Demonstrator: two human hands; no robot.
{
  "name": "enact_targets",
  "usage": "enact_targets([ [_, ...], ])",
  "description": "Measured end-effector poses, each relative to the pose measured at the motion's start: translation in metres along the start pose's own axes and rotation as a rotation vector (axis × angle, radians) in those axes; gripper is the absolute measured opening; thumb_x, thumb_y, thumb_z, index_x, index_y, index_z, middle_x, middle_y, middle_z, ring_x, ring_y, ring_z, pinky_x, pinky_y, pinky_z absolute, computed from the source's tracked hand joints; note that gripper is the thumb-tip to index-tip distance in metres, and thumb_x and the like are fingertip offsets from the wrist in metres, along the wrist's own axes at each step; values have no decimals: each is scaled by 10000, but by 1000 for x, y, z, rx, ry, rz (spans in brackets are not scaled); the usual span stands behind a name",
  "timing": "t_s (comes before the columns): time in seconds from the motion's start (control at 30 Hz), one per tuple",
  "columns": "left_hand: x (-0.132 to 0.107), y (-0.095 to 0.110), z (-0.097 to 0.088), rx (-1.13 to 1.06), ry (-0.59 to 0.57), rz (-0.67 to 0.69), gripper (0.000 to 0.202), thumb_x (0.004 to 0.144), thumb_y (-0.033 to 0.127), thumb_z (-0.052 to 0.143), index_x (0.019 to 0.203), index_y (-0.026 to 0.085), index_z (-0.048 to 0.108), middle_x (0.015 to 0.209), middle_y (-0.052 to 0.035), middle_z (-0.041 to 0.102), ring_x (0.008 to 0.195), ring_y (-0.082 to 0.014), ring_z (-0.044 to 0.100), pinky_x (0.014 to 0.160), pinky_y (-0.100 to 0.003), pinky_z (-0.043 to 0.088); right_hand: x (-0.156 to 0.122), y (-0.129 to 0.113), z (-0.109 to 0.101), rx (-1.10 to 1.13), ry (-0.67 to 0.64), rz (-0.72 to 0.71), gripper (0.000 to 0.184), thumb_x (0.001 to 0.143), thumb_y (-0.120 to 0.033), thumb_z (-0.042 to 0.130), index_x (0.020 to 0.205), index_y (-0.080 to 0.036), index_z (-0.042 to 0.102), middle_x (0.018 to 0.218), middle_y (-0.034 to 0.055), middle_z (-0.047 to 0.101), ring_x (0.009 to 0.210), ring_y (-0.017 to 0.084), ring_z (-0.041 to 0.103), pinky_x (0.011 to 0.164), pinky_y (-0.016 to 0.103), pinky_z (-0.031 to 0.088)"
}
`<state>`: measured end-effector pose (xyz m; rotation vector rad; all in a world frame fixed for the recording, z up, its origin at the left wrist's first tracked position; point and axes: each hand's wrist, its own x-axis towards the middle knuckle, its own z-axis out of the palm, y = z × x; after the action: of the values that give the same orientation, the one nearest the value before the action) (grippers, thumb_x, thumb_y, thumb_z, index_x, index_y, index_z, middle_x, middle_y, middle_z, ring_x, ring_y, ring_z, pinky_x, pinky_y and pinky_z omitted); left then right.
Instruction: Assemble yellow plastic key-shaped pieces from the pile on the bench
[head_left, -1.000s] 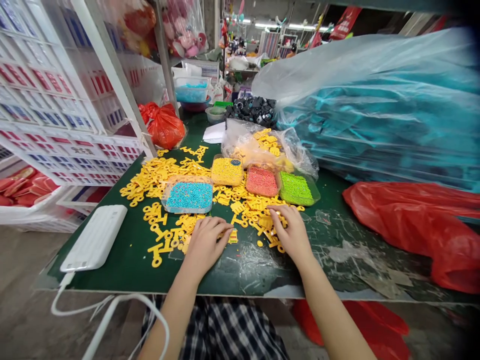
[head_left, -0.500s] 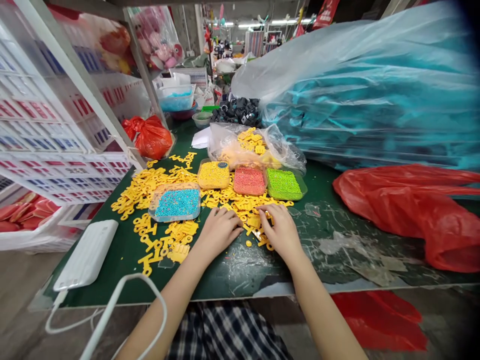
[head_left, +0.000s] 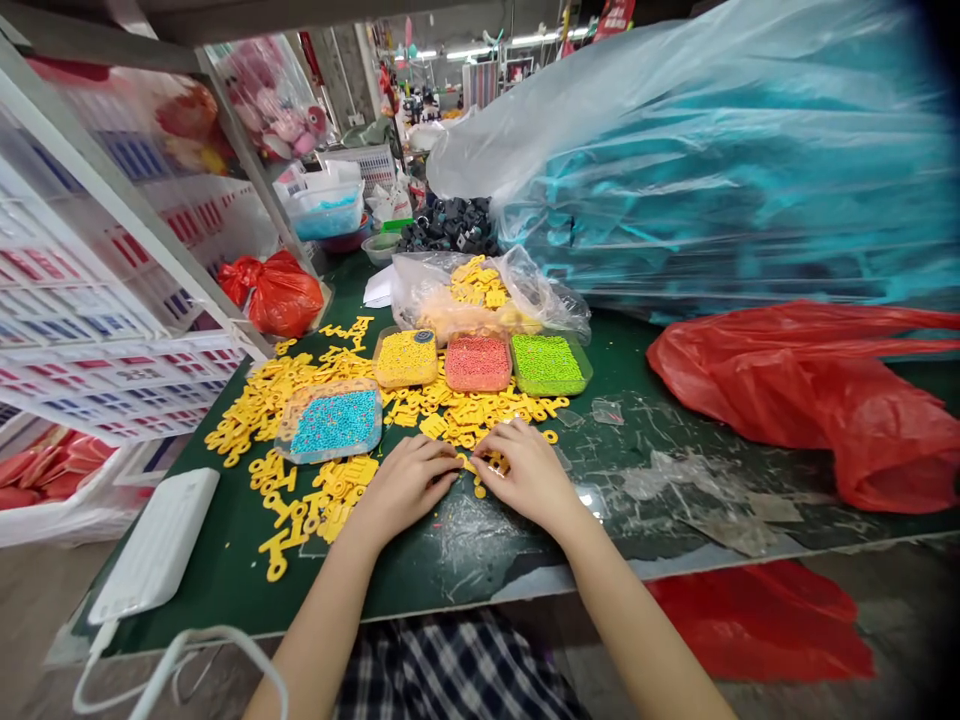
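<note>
My left hand [head_left: 405, 485] and my right hand [head_left: 525, 475] are close together near the front of the green table, fingertips almost meeting. Both are closed, with thumbs and fingers pinched at a small yellow plastic piece [head_left: 466, 464] that shows between them. My fingers hide most of its shape. Just beyond my hands spreads a pile of yellow plastic pieces [head_left: 277, 395], many with ring ends. Shallow clear tubs of tiny beads stand on it: blue beads [head_left: 337, 420] to the left, then yellow beads [head_left: 406, 357], red beads [head_left: 478, 362] and green beads [head_left: 550, 362] behind.
A clear bag [head_left: 420, 290] of yellow pieces lies behind the tubs. Big wrapped turquoise goods [head_left: 712, 190] and a red plastic bag [head_left: 787, 390] occupy the right. On the left are a white power bank [head_left: 157, 545] with cable, a tied red bag [head_left: 281, 295] and white crates [head_left: 150, 390].
My hands have come closer together, and a small yellow piece now shows between the fingertips. The view has shifted and tilted slightly.
</note>
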<state>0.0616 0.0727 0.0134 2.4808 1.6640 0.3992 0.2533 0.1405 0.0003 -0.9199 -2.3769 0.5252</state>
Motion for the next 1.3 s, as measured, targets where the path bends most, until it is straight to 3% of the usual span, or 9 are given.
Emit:
enact_targets([
  [0.17,-2,3,-2,-53,28,-37,130,911,293,603,972,225,696,1041,-30,678,983,-205,570,853,-358,413,-1,-1,0,-36,-97,-15,60,853,-263,650,841,-208,670,859,40,646,914,226,523,822,364,394],
  [0.4,6,4,3,-46,-16,-83,94,892,290,638,873,204,669,973,-20,654,946,-202,551,817,-342,382,-2,3,4,-92,-63,-21,65,870,-216,609,842,-208,666,835,48,644,900,230,530,772,355,396],
  [0.5,5,6,3,-59,-26,-100,73,895,250,625,855,190,636,976,-28,639,948,-208,544,816,-339,394,0,1,2,-88,7,-52,102,879,-172,556,860,-201,651,844,56,657,875,235,539,744,358,400],
  [0.6,16,12,-3,-92,8,-55,82,905,246,601,852,186,616,968,-29,633,927,-208,544,811,-336,407,1,-2,-8,53,203,-108,173,878,-111,478,905,-198,624,850,50,665,831,214,560,727,339,414],
  [0.77,97,26,-15,-81,223,82,138,936,279,544,923,172,631,1021,-60,633,992,-215,561,873,-343,408,-22,8,-37,195,495,-39,179,901,-127,431,894,-213,588,834,30,652,791,186,582,712,305,443],
  [0.9,179,32,-9,79,244,-55,164,916,302,568,889,175,669,1064,-89,651,1062,-261,548,919,-388,372,-68,27,-44,107,506,106,182,897,-132,424,872,-218,582,792,21,642,753,184,576,682,302,450],
  [1.03,217,32,5,118,236,-90,123,819,243,686,740,149,680,962,-128,678,1039,-327,547,905,-446,348,-110,37,-40,35,475,185,174,909,-145,422,868,-215,576,814,36,649,798,198,578,723,324,466],
  [1.17,206,33,9,144,267,-80,156,850,273,658,751,156,686,973,-128,675,1050,-319,528,908,-438,331,-122,34,-41,-59,346,226,183,925,-224,460,1066,-199,574,945,78,651,906,235,569,803,382,467],
  [1.3,168,43,3,152,307,-69,287,956,349,494,869,162,693,1006,-131,667,1022,-294,533,880,-417,345,-95,32,-36,-190,248,248,359,924,-403,518,1204,-179,539,1109,127,621,1021,281,536,879,437,455],
])
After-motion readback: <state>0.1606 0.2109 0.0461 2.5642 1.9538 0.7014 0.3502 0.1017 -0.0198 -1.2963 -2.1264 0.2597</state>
